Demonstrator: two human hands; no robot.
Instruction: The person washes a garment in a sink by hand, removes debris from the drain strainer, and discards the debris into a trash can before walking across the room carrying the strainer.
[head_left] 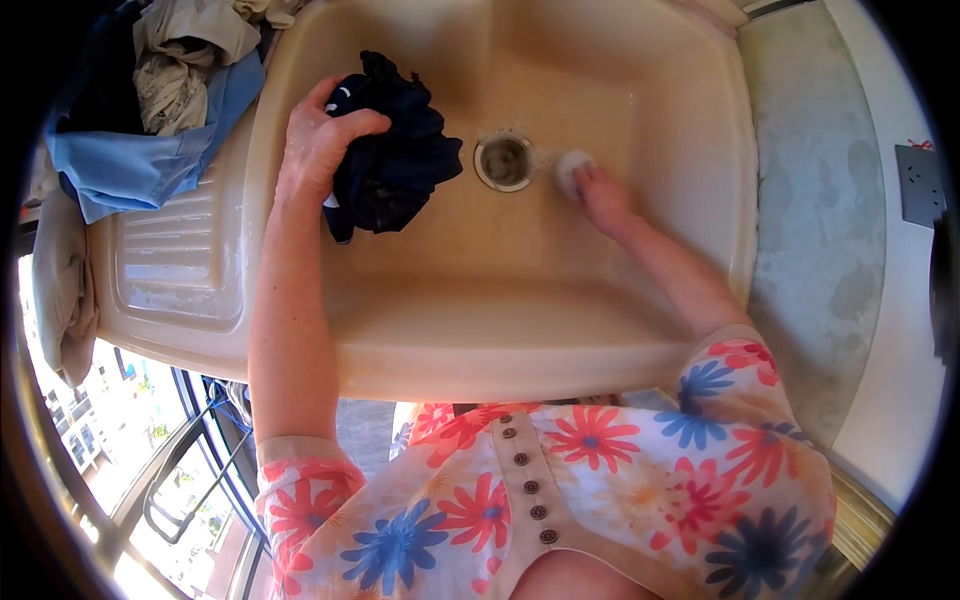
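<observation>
In the head view, my left hand (318,140) grips a bunched dark navy garment (395,160) and holds it over the left part of the beige sink (430,365). A white stripe shows on the cloth near my fingers. My right hand (600,197) is closed on a small white roundish lump (572,172) that looks like a piece of soap, just right of the metal drain (503,163). Motion blurs this lump, so its exact shape is unclear. The sink floor around the drain looks wet.
Left of the basin is a ribbed, wet drainboard (170,250). Light blue cloth (140,165) and crumpled beige cloth (175,95) are heaped at its far end. A beige cloth (62,280) hangs over the left edge. A wall socket plate (920,185) is at right.
</observation>
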